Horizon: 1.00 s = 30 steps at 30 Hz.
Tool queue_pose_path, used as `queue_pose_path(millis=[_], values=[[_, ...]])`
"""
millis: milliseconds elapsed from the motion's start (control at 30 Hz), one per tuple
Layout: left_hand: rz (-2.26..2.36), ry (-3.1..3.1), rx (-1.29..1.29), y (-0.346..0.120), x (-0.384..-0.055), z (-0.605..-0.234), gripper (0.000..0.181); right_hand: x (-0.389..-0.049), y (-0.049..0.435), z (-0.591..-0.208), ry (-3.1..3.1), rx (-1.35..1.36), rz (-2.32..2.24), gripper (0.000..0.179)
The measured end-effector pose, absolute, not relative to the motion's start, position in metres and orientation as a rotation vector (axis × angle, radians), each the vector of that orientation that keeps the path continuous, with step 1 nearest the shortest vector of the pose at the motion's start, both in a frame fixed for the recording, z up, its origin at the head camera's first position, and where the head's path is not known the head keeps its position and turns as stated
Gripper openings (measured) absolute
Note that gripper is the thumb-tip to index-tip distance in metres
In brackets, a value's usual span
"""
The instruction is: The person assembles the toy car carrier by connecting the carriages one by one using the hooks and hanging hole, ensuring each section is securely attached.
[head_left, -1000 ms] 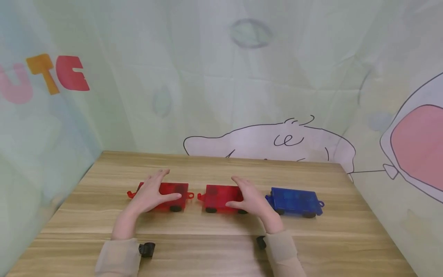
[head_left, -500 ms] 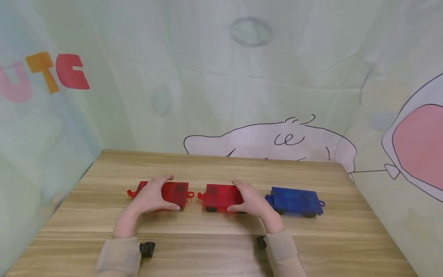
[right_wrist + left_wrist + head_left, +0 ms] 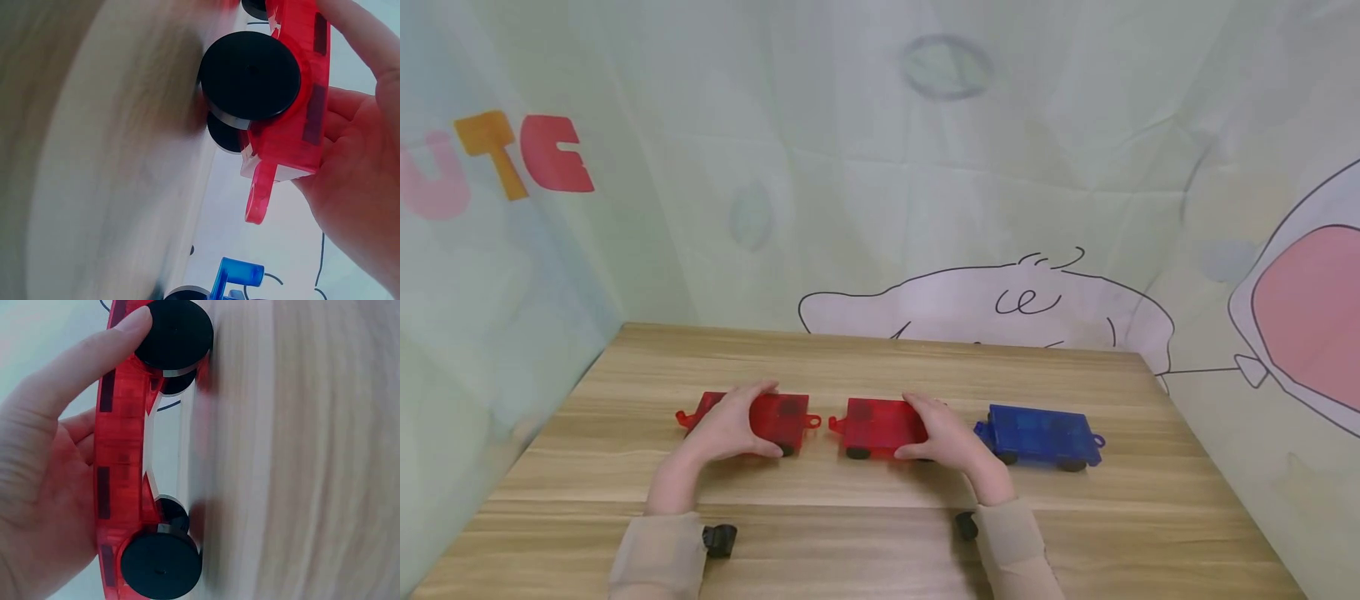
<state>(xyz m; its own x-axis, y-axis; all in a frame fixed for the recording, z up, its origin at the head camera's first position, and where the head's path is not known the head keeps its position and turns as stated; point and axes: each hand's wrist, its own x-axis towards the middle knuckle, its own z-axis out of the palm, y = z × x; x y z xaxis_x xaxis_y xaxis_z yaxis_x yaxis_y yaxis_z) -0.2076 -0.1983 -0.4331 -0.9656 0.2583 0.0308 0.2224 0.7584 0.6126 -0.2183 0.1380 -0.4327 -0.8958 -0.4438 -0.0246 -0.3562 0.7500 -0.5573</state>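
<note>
Three toy wagons stand in a row on the table, each on black wheels. My left hand grips the left red wagon from above, across its width. In the left wrist view its thumb lies against a black wheel. The middle red wagon is held near its right end by my right hand, thumb on the near side and fingers at the far side. A small gap parts the ring of the left wagon from the hook of the middle one. My palms cover parts of both wagons.
The blue wagon stands right of my right hand, its hook close to that wrist. Wood-grain tabletop extends around the wagons. A printed curtain hangs behind the table. Black camera mounts sit at both wrists.
Both hands have come down and closed in on the two red wagons, thumbs moving to their near sides. The wagons have not visibly moved.
</note>
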Motion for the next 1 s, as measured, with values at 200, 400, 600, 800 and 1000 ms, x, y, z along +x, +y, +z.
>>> queue_pose_path(millis=[200,400,600,800,1000], values=[[1.027,2.883,0.381,-0.1991,-0.209,-0.435,0.096,-0.2189,0.1389,-0.4331,2.783,-0.62,-0.849,0.083],[1.024,2.903,0.391,-0.2024,-0.2118,-0.4405,0.094,-0.2188,0.139,-0.4336,2.784,-0.63,-0.836,0.083],[1.029,2.897,0.383,-0.2033,-0.2119,-0.4406,0.094,-0.2187,0.139,-0.4338,2.774,-0.625,-0.844,0.083],[1.045,2.897,0.383,-0.2019,-0.2116,-0.4388,0.094,-0.2186,0.1387,-0.4331,2.779,-0.641,-0.842,0.082],[1.057,2.883,0.367,-0.2014,-0.2111,-0.4381,0.094,-0.218,0.1387,-0.4329,2.782,-0.651,-0.822,0.082]])
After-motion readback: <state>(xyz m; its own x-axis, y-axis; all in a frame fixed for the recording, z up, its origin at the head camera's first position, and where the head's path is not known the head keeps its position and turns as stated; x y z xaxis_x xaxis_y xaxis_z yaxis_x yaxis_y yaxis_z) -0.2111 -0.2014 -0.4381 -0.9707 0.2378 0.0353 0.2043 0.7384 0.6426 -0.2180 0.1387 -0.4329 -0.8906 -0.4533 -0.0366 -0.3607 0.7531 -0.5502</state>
